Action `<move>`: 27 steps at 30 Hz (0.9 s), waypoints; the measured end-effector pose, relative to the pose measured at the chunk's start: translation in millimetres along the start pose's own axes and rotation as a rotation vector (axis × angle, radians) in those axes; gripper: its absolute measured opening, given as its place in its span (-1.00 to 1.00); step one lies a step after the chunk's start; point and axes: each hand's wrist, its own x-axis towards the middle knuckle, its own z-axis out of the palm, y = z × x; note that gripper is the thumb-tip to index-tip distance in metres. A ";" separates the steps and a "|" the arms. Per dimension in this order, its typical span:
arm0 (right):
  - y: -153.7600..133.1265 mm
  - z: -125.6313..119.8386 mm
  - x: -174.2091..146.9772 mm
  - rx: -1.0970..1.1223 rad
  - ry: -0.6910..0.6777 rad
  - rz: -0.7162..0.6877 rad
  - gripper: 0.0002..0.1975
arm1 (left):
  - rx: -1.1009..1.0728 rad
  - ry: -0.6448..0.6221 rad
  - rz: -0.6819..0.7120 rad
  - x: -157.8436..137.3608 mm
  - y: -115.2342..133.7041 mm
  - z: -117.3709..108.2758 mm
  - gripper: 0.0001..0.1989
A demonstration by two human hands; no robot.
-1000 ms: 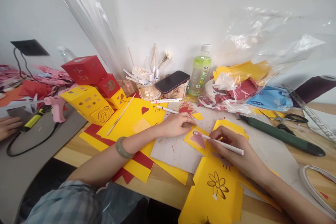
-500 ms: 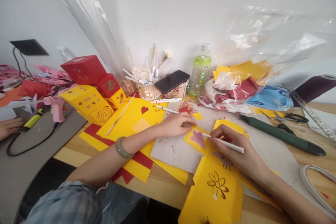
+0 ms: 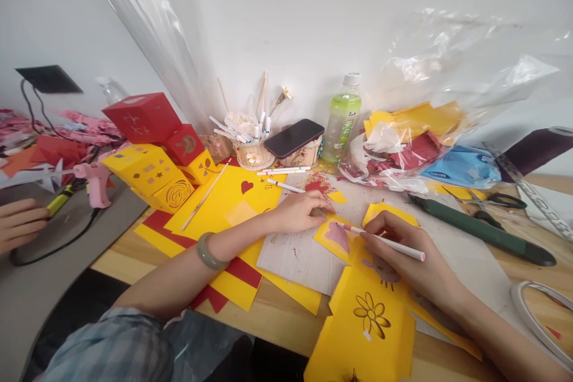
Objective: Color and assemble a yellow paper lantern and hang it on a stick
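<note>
A white felt-tip pen (image 3: 394, 242) with a pink end is pinched in my right hand (image 3: 398, 245), its tip at the upper right edge of a purple-pink shape (image 3: 338, 236). That shape lies on a small piece of yellow card (image 3: 325, 237). My left hand (image 3: 304, 212) rests beside the card, fingers stretched toward its upper left edge; they hold nothing that I can see. Under my right hand is a larger yellow cut-out sheet (image 3: 340, 322) with a flower outline and a partly covered purple figure.
Beyond my hands stand pen holders (image 3: 254, 157), a phone (image 3: 294, 137) and a green drink bottle (image 3: 342, 122). Scissors (image 3: 496, 200) and a dark green tool (image 3: 483, 230) lie right. On the left are yellow and red boxes (image 3: 141, 118), a pink glue gun (image 3: 97, 185) and another person's hand (image 3: 20, 224).
My right hand and the pen have shifted slightly right, uncovering more of the coloured shape's edge. The other person's hand has come further into view at the left. My left hand stays put.
</note>
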 end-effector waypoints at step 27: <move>-8.5 -3.1 -8.0 -0.099 0.072 0.002 -0.79 | 0.012 0.001 0.011 0.3 -3.0 1.7 -0.72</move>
